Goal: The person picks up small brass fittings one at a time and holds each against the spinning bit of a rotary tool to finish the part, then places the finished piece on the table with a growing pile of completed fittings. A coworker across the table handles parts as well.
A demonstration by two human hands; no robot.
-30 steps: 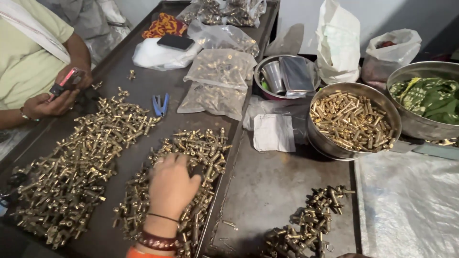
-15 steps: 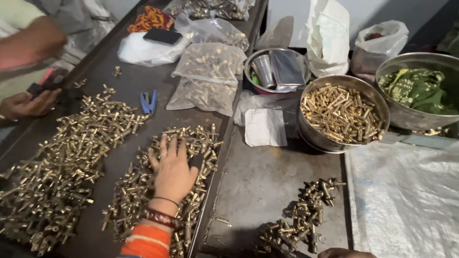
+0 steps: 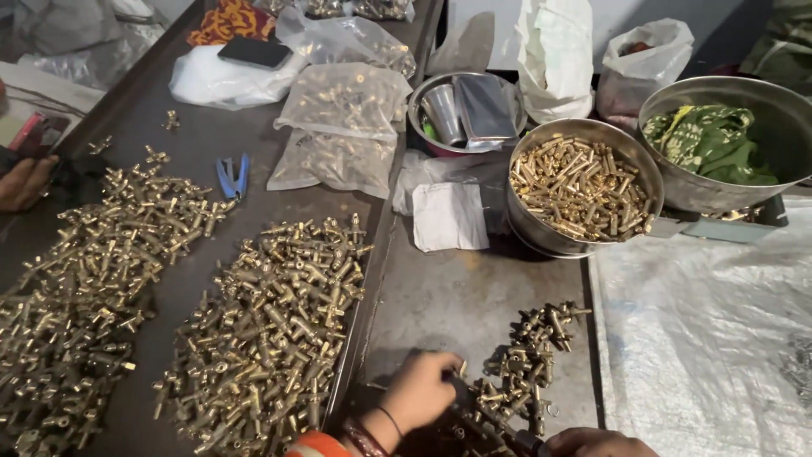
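My left hand (image 3: 420, 392) is low in the view, fingers curled at the near edge of a small pile of brass fittings (image 3: 529, 364) on the grey metal table (image 3: 457, 296). A dark, slim tool-like object (image 3: 507, 432) lies between my hands; whether my left hand grips it is unclear. Only the top of my right hand (image 3: 596, 441) shows at the bottom edge, beside that pile. To the left, a larger heap of brass fittings (image 3: 271, 330) fills the dark tray (image 3: 194, 254).
A second brass heap (image 3: 85, 279) lies further left, by another person's hand (image 3: 21, 182). Behind are a steel bowl of brass pins (image 3: 584, 186), a bowl with green cloth (image 3: 719, 144), blue clippers (image 3: 232, 175), plastic bags of parts (image 3: 338, 127) and white paper (image 3: 447, 216).
My left hand has left the large heap in the tray and moved right and down to the small pile. My right hand has come into view at the bottom edge.
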